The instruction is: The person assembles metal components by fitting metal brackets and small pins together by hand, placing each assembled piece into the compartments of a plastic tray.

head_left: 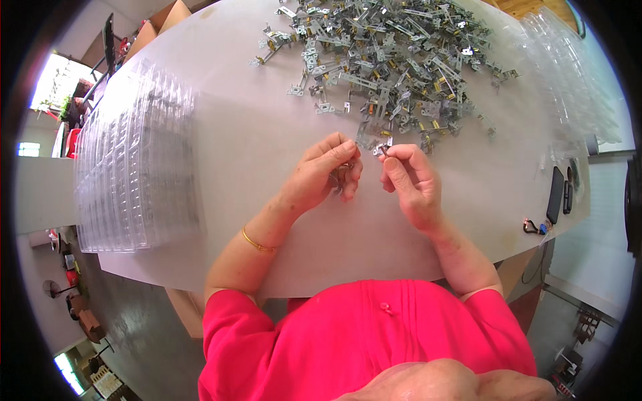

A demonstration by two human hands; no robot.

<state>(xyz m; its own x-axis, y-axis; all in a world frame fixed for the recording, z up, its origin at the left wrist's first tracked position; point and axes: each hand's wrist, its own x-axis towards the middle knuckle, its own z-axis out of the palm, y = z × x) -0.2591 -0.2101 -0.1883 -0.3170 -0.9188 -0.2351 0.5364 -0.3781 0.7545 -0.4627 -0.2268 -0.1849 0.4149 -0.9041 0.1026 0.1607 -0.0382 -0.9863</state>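
Observation:
My left hand (328, 167) is closed around a small metal part (342, 175), mostly hidden by the curled fingers. Just to its right, my right hand (412, 184) pinches a small silvery metal bracket (381, 150) between thumb and fingers. The two hands are close together but apart, over the pale table top. Beyond them spreads a large heap of metal brackets (394, 60), grey with some yellowish pieces among them. The heap's near edge lies right behind my fingertips.
On the left stands a tall stack of clear plastic trays (137, 160). More clear plastic trays (562, 73) lie at the far right. Near the table's right edge are a black phone-like object (554, 195) and a small dark-handled tool (531, 227). The pale table (247, 154) has a curved-looking edge.

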